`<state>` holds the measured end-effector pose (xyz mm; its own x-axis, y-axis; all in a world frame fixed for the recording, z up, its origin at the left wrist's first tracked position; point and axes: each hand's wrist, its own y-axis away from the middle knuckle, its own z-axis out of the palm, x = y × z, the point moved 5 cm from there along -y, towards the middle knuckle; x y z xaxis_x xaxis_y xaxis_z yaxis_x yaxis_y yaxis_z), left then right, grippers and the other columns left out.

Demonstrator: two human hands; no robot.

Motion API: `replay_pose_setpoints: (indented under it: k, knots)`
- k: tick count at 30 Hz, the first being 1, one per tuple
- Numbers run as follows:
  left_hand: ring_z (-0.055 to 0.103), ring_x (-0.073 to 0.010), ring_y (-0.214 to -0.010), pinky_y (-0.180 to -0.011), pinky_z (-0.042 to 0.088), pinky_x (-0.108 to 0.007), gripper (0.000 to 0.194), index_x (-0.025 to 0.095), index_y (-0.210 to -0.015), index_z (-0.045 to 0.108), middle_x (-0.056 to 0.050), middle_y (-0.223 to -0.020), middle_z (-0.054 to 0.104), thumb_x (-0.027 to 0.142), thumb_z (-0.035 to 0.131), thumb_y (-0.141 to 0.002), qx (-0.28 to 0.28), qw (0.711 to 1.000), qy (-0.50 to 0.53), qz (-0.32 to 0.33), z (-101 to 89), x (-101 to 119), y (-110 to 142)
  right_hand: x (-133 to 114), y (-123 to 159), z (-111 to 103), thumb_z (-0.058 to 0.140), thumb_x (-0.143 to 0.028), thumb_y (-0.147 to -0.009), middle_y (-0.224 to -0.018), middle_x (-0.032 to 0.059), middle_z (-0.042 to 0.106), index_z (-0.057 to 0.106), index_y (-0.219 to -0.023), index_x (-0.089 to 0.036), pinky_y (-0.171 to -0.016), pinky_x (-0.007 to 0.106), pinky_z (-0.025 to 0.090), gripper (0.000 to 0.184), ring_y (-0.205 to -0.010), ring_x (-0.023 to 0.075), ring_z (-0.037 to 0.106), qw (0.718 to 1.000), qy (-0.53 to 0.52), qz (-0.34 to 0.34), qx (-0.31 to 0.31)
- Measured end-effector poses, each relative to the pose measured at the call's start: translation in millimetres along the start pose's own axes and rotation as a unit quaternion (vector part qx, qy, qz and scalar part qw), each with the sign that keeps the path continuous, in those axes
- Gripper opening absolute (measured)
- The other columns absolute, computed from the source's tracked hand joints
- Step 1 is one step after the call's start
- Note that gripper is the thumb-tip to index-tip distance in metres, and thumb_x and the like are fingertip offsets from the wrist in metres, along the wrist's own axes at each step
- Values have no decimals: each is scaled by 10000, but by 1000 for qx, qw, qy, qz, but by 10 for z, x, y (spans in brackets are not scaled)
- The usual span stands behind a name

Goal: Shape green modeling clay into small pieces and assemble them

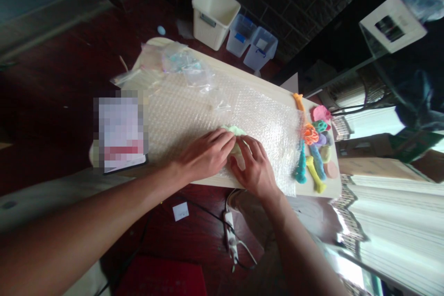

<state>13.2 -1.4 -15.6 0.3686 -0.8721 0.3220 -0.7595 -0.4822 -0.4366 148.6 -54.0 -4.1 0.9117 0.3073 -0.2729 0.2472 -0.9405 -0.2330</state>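
A pale green piece of soft clay (235, 130) lies on the bubble wrap (267, 120), near the table's front edge and mostly covered by my hands. My left hand (213, 150) is closed over its left side, fingers pressed together and curled down. From the right, my right hand (255, 164) bends its fingers onto the same piece, the thumb tucked in below. The fingers of both hands almost meet, and the clay's full shape is hidden under them.
Coloured clay shapes, among them a yellow one (315, 175) and an orange one (310, 134), lie at the table's right end. Clear plastic bags (194, 71) are at the back left, a blurred-out flat item (120, 132) at the left edge. Bins (211, 18) stand behind; a power strip (231, 236) is below.
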Motion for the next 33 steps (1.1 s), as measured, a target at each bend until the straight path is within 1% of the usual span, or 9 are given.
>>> replay_pose_setpoints:
  k: [5,8,13,16,19,22,26,29,33]
  knots:
    - [553,-307,-1259,-1101,481,-443,362,39,-1316,575,-187,-1278,630,136,475,-982,-3,1000,-9,-4,19,1,7,1,24,8,592,-247,-968,-1437,211,581,478,-1475,-119,-1136,554,497,535,-1349,342,521,1000,5,-9,-7]
    - [545,-311,-1272,-1101,482,-441,382,23,-1341,560,-192,-1290,624,143,460,-992,-3,1000,-20,-2,29,4,17,-12,18,-5,594,-262,-971,-1445,211,575,490,-1471,-123,-1132,558,501,529,-1354,348,520,1000,11,-10,-9]
    - [543,-328,-1262,-1096,486,-457,402,0,-1341,558,-204,-1274,622,142,492,-971,-13,999,-42,-5,57,30,15,-35,-11,-18,581,-279,-978,-1420,217,585,508,-1455,-107,-1114,562,512,512,-1334,355,534,999,19,1,-26]
    - [546,-325,-1259,-1089,492,-453,408,6,-1348,556,-205,-1280,617,143,499,-968,-10,999,-39,-9,57,36,18,-33,-6,-24,583,-278,-979,-1427,218,590,502,-1458,-95,-1136,547,501,519,-1349,342,532,1000,7,3,-22]
    - [555,-319,-1247,-1095,487,-443,400,8,-1345,563,-196,-1263,622,153,500,-977,-8,999,-40,-11,40,35,22,-32,16,-25,585,-268,-978,-1455,209,576,476,-1480,-110,-1153,561,487,537,-1383,336,511,1000,-10,-3,-17]
    - [560,-314,-1235,-1106,478,-433,411,2,-1355,558,-195,-1258,622,172,506,-985,-6,999,-46,-2,9,39,23,-28,35,-38,598,-265,-969,-1437,221,572,492,-1469,-106,-1114,569,517,536,-1341,347,537,1000,-10,2,-5]
    - [569,-305,-1219,-1099,483,-425,397,-1,-1336,571,-194,-1246,627,191,493,-998,-8,999,-48,0,-19,45,26,-35,48,-51,602,-271,-968,-1349,217,614,507,-1458,-104,-1063,565,552,526,-1256,342,584,1000,-13,-1,9]
    - [556,-308,-1241,-1111,472,-424,394,-4,-1337,572,-194,-1250,622,187,476,-1006,-15,998,-53,-5,-25,51,29,-40,53,-41,609,-287,-967,-1353,229,603,511,-1450,-84,-1055,565,556,534,-1251,348,579,1000,-7,-2,13]
    - [541,-309,-1258,-1145,445,-416,406,-19,-1349,565,-192,-1263,617,177,476,-1005,-20,998,-58,9,-25,77,27,-55,54,-12,621,-284,-963,-1375,233,587,512,-1449,-63,-1071,559,546,545,-1266,354,560,1000,11,-9,4]
